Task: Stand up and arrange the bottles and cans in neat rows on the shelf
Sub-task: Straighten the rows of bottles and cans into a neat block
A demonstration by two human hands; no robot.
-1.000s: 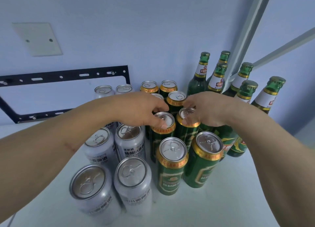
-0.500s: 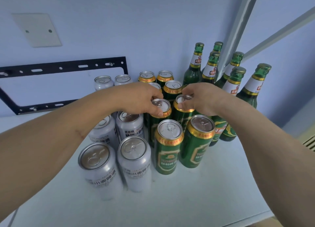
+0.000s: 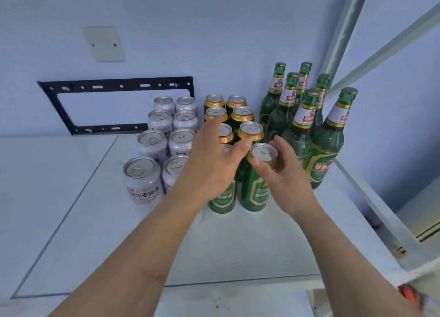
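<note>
On the shelf (image 3: 238, 245), right hand (image 3: 283, 181) fingers grasp a green can (image 3: 256, 185); left hand (image 3: 212, 166), fingers released, could topple neighbours

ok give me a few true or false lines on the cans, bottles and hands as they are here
1. All the silver cans stand upright. True.
2. The green bottles stand left of the cans. False: they stand on the right.
3. The right hand touches the front right green can near its top. True.
4. The left hand grips a bottle. False: its fingers are spread above the green cans.
5. One green can lies on its side. False: all that show are upright.
</note>
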